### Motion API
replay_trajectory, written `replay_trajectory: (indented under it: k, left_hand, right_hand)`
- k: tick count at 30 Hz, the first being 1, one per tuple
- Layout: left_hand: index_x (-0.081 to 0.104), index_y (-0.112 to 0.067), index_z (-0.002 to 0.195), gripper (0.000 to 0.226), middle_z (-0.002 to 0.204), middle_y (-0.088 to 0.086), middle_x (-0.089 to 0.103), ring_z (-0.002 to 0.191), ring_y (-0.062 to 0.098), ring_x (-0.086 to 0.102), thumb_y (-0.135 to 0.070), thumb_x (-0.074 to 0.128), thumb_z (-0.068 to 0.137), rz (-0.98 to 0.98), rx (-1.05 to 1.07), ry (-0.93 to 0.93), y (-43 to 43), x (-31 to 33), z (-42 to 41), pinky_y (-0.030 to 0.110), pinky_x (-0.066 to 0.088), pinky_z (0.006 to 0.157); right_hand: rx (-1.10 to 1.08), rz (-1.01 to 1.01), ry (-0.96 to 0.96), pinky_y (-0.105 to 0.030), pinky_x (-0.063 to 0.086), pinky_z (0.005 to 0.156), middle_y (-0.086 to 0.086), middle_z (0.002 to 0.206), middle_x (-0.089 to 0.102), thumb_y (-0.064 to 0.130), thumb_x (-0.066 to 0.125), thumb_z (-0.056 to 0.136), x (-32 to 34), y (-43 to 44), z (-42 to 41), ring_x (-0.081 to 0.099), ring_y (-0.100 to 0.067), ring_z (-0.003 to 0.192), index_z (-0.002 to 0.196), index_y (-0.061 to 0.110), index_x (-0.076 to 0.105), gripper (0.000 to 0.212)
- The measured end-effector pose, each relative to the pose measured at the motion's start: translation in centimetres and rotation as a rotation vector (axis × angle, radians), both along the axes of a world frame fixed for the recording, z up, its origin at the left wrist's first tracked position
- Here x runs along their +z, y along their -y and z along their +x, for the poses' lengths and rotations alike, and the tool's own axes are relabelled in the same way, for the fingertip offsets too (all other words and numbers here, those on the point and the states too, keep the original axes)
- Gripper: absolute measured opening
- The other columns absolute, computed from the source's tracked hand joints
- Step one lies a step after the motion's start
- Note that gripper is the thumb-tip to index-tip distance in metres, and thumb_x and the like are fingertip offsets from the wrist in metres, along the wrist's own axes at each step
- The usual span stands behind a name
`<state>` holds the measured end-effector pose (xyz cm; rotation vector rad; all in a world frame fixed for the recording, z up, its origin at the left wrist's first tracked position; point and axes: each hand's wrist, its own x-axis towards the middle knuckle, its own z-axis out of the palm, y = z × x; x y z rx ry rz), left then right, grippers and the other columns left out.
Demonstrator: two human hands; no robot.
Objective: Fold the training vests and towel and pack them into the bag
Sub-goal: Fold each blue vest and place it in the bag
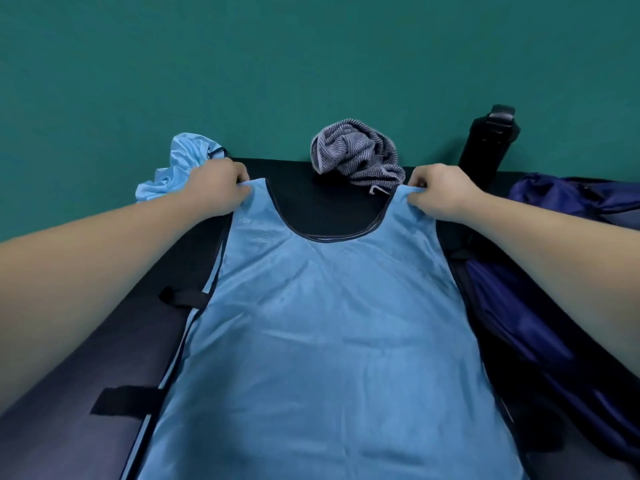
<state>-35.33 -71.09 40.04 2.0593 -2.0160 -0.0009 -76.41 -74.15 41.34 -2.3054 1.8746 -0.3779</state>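
A light blue mesh training vest (329, 323) with dark trim lies spread flat on a dark mat (322, 213), neck opening pointing away from me. My left hand (216, 187) pinches its left shoulder strap and my right hand (440, 192) pinches its right shoulder strap. A second light blue vest (180, 164) sits crumpled at the mat's far left corner, partly behind my left hand. A grey striped towel (356, 155) lies bunched at the far edge between my hands. A dark blue bag (540, 306) lies slumped along the right side.
A black bottle-like object (490, 143) stands at the far right corner behind the bag. Two black straps (128, 398) cross the mat's left side. Green floor (311, 64) lies beyond the mat's far edge.
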Motion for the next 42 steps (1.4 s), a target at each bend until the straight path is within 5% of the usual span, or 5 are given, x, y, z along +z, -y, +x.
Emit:
replay_trajectory:
  k: [7,19,25,30,42]
  left_hand:
    - [0.067,-0.023,0.092,0.006,0.078,-0.012,0.060,0.081,0.026,0.058,-0.026,0.065,0.098,-0.043,-0.052,0.001,-10.0,5.9,-1.0,0.038,0.043,0.077]
    - [0.069,-0.030,0.088,0.008,0.078,-0.014,0.071,0.075,0.006,0.063,-0.026,0.069,0.096,-0.071,-0.156,-0.162,-30.4,10.5,-1.6,0.032,0.047,0.069]
    - [0.067,-0.032,0.084,0.013,0.076,-0.018,0.071,0.070,0.007,0.064,-0.028,0.073,0.094,0.003,-0.159,-0.217,-39.0,7.9,-1.3,0.032,0.052,0.069]
    - [0.070,-0.032,0.082,0.014,0.081,-0.021,0.072,0.075,0.003,0.065,-0.028,0.077,0.093,0.061,-0.206,-0.252,-44.5,5.0,-1.4,0.015,0.043,0.063]
    - [0.064,-0.043,0.086,0.029,0.088,-0.024,0.063,0.084,0.000,0.059,-0.026,0.087,0.085,0.105,-0.314,-0.084,-48.0,-1.7,-0.5,0.030,0.048,0.077]
  right_hand:
    - [0.082,-0.047,-0.023,-0.041,0.055,0.074,0.000,0.083,0.068,0.022,0.070,0.085,5.2,-9.0,-1.3,0.063,-0.028,0.082,0.086,0.023,0.063,0.007]
    - [0.218,-0.091,0.103,-0.011,0.041,0.065,0.008,0.077,0.066,0.013,0.071,0.084,9.9,-28.5,-2.4,0.059,-0.007,0.073,0.085,0.024,0.067,0.012]
    - [0.317,0.008,0.163,-0.028,0.048,0.066,0.010,0.076,0.068,0.014,0.075,0.089,6.6,-37.0,-4.0,0.061,-0.010,0.071,0.082,0.028,0.063,0.019]
    - [0.363,0.049,0.159,-0.035,0.051,0.072,0.013,0.082,0.068,0.015,0.077,0.087,3.5,-42.2,-5.5,0.063,-0.012,0.079,0.086,0.028,0.066,0.017]
    - [0.486,0.059,-0.005,-0.038,0.054,0.081,0.016,0.100,0.058,0.030,0.065,0.091,-3.4,-46.8,-7.7,0.061,-0.009,0.095,0.104,0.035,0.064,0.014]
